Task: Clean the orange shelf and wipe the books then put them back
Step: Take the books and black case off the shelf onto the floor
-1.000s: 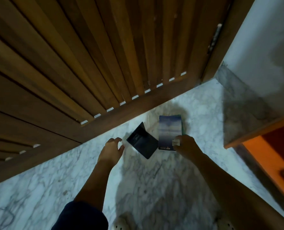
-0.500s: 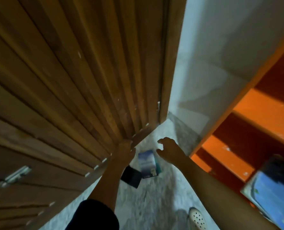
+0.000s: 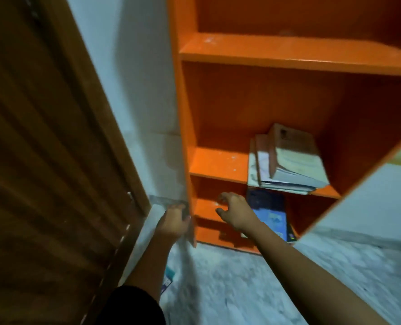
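Observation:
The orange shelf (image 3: 218, 161) stands against the white wall, with pale dust specks on its boards. A leaning stack of worn books (image 3: 293, 160) lies on the middle board at the right. Below it, a blue book (image 3: 268, 213) lies in the lowest compartment. My right hand (image 3: 234, 212) hovers in that compartment just left of the blue book, fingers spread and loosely curled, holding nothing. My left hand (image 3: 173, 222) lies against the outer face of the shelf's left side panel near the floor. A corner of a book on the floor (image 3: 169, 276) peeks out behind my left forearm.
A brown slatted wooden door (image 3: 42, 160) fills the left side, close to the shelf. A narrow strip of white wall (image 3: 143, 90) separates them. Grey marble floor (image 3: 241, 289) spreads in front of the shelf. The shelf's upper boards hold nothing.
The view swung from the floor by the door up to the shelf. Both hands left the two books on the floor and moved right to the shelf's base.

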`<state>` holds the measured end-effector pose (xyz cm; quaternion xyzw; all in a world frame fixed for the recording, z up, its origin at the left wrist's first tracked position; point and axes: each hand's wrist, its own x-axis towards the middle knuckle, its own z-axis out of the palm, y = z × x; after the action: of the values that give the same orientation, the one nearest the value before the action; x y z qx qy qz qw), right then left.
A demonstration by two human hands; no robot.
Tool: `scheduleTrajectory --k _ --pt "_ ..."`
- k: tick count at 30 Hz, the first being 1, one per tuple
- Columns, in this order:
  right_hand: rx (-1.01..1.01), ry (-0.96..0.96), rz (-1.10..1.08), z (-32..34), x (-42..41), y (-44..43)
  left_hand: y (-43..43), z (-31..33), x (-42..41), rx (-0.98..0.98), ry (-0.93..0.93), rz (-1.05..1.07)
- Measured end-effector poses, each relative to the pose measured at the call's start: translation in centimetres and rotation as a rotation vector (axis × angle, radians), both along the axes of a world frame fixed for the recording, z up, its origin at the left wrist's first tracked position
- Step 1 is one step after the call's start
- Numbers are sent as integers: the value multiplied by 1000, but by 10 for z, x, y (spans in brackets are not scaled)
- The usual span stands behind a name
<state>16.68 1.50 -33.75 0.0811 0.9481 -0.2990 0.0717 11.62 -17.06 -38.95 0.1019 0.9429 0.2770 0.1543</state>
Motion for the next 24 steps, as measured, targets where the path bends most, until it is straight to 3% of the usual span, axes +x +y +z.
scheduleTrajectory --k 5,12,24 --pt "-83 106 -316 0 42 96 95 -19 13 184 -80 -85" --pt "-320 276 -854 -29 56 194 173 -102 18 362 -305 57" --pt "-851 428 -950 -69 1 221 246 -249 3 516 -490 211"
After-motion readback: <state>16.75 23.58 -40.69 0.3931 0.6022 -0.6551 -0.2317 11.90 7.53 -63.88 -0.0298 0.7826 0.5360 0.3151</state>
